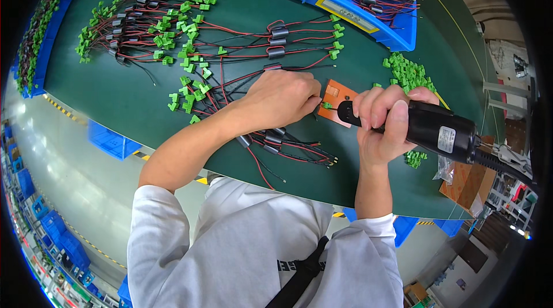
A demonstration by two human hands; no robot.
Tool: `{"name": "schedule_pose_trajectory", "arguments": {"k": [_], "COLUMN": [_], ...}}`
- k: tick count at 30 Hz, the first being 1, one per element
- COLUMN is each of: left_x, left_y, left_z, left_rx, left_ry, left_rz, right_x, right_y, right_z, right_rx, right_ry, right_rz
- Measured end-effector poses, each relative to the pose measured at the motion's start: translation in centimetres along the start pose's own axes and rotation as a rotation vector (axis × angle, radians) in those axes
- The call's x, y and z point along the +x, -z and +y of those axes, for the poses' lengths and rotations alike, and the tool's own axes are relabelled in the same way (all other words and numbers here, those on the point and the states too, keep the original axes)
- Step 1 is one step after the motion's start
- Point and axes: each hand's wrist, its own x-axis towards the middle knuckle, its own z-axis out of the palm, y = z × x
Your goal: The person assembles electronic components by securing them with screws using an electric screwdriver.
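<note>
My right hand (pixel 389 118) is wrapped round a black electric screwdriver (pixel 426 126) whose cord runs off to the right. The tool's tip points left at a small green terminal connector (pixel 326 105) on an orange fixture plate (pixel 341 90). Just left of that connector, my left hand (pixel 282 96) is closed in a pinch. A thin dark wire (pixel 315 116) shows below its fingertips; the grip itself is mostly hidden. Red and black wires with dark cylindrical cores (pixel 276 53) lie beyond this hand, some ending in green connectors. More cored wires (pixel 271 142) lie under my left wrist.
A blue bin (pixel 351 17) full of wire assemblies stands at the far right. Loose green connectors (pixel 410 72) are heaped beyond the screwdriver. Rows of finished-looking assemblies (pixel 152 14) cover the far left of the green table (pixel 230 164). A cardboard box (pixel 469 184) sits at right.
</note>
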Motion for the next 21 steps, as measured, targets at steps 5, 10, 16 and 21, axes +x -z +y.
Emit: {"name": "schedule_pose_trajectory", "arguments": {"k": [5, 10, 16, 21], "left_x": [-0.10, -0.06, -0.04, 0.02], "left_y": [0.08, -0.04, -0.03, 0.07], "left_z": [0.02, -0.02, -0.03, 0.04], "left_rx": [0.008, 0.013, 0.032, 0.037], "left_ry": [-0.015, -0.014, -0.030, -0.020], "left_rz": [0.011, 0.020, 0.029, 0.031], "right_x": [-0.20, 0.00, -0.28, -0.27], "right_y": [-0.11, 0.36, 0.21, -0.12], "right_z": [0.90, 0.75, 1.06, 1.11], "right_rx": [-0.002, 0.035, 0.005, -0.016], "right_ry": [-0.005, -0.021, -0.026, -0.044], "right_rz": [0.017, -0.019, -0.072, -0.079]}}
